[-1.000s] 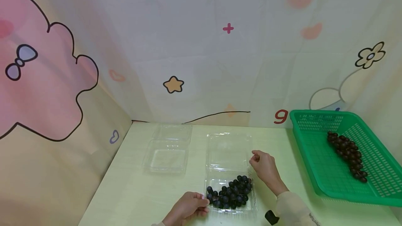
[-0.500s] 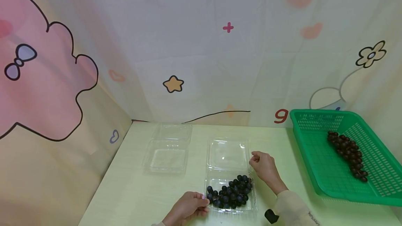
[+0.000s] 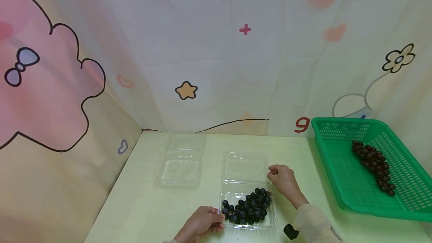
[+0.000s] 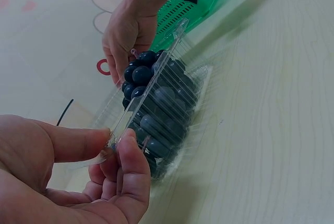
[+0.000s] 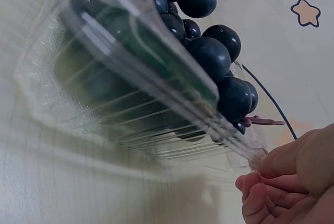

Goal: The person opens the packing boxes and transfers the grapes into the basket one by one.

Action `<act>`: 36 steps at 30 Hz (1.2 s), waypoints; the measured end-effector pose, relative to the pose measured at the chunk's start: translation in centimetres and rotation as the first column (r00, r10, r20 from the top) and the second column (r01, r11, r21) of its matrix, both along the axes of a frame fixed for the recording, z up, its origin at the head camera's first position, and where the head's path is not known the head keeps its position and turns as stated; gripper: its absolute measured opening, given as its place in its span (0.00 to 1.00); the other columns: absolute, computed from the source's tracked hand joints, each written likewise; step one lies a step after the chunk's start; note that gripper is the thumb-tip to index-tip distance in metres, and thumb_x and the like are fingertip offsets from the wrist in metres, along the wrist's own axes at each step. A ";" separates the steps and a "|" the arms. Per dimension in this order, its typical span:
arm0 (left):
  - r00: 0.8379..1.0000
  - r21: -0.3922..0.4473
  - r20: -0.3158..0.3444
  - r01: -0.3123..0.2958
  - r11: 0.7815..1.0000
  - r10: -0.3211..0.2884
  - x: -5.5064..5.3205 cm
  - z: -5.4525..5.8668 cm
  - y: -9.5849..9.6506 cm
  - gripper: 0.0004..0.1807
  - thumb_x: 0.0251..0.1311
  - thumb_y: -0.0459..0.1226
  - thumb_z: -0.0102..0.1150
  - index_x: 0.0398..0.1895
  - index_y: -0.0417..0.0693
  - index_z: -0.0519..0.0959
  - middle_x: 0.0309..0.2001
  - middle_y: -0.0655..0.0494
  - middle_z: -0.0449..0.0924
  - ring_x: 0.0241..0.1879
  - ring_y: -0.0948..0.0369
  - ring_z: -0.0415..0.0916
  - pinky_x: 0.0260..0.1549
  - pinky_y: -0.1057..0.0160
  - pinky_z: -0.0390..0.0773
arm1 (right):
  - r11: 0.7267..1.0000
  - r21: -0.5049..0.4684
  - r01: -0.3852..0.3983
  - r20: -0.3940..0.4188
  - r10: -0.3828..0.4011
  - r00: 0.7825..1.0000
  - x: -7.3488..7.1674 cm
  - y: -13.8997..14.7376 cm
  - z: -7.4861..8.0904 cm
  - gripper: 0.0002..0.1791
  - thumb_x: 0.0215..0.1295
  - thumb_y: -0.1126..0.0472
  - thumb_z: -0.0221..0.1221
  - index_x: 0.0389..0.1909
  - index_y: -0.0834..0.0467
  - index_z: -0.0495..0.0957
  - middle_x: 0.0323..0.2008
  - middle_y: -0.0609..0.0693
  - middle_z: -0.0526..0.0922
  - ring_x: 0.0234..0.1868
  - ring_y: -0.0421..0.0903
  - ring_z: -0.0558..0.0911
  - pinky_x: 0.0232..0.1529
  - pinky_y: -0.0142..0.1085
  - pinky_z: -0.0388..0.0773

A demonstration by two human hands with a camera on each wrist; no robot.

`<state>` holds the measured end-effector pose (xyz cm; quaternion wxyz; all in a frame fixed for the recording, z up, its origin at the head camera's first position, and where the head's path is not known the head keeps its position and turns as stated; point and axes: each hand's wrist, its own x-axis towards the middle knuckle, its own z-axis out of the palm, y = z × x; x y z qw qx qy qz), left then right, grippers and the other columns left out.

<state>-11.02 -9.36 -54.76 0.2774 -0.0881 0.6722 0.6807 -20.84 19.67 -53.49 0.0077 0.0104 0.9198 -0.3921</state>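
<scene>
A clear plastic clamshell box (image 3: 248, 227) stands unfolded near the table's front, its lid (image 3: 244, 166) on the far side. Dark grapes (image 3: 248, 210) fill much of its base, and some rise above the rim in the right wrist view. My left hand (image 3: 204, 220) pinches the front left part of the base's rim between thumb and fingers. On the other side, my right hand (image 3: 285, 183) pinches the box's edge near the hinge. The right wrist view shows that thumb (image 5: 287, 158) on the clear edge; whether it includes the lid's edge I cannot tell.
A second clear clamshell box (image 3: 180, 171) lies unfolded at the left. In the green basket (image 3: 341, 183) at the right lies a reddish-brown grape bunch (image 3: 374, 166). A small black object (image 3: 290, 231) is by the right sleeve. A printed curtain (image 3: 216, 66) hangs behind the table.
The lid's far edge has shifted nearer to me in the head view. My right hand has moved very slightly left and nearer; my left hand keeps its place.
</scene>
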 end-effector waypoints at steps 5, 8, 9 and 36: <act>1.000 -0.013 0.003 -0.002 1.000 0.002 -0.1 -0.1 0.1 0.03 0.69 0.26 0.59 0.35 0.36 0.78 0.28 0.52 0.81 0.28 0.63 0.79 0.31 0.69 0.83 | 1.000 -0.014 -0.003 0.021 0.003 1.000 0.0 0.1 -0.2 0.15 0.65 0.71 0.60 0.50 0.75 0.82 0.36 0.58 0.87 0.33 0.50 0.84 0.30 0.39 0.79; 1.000 -0.022 0.008 -0.002 1.000 0.002 -0.1 -0.1 0.1 0.03 0.69 0.27 0.59 0.36 0.35 0.78 0.29 0.51 0.81 0.28 0.63 0.79 0.31 0.68 0.83 | 1.000 -0.026 -0.004 0.040 0.005 0.999 0.0 0.1 -0.2 0.15 0.66 0.71 0.59 0.51 0.75 0.81 0.36 0.58 0.87 0.32 0.48 0.84 0.29 0.37 0.79; 1.000 -0.024 0.008 -0.002 1.000 0.002 -0.2 -0.1 0.1 0.03 0.70 0.27 0.59 0.36 0.35 0.78 0.29 0.51 0.81 0.28 0.63 0.79 0.32 0.68 0.83 | 1.000 -0.026 -0.004 0.044 0.005 0.999 0.0 0.1 -0.2 0.15 0.66 0.71 0.58 0.51 0.75 0.81 0.36 0.58 0.86 0.31 0.47 0.83 0.29 0.37 0.79; 0.983 -0.221 -0.181 -0.027 0.975 -0.014 -0.1 0.4 0.4 0.12 0.64 0.32 0.65 0.42 0.35 0.72 0.31 0.49 0.80 0.26 0.61 0.78 0.30 0.62 0.82 | 0.999 -0.049 0.014 0.071 -0.010 0.997 -0.2 0.1 -0.3 0.16 0.67 0.71 0.58 0.52 0.75 0.81 0.36 0.59 0.86 0.29 0.47 0.84 0.29 0.39 0.82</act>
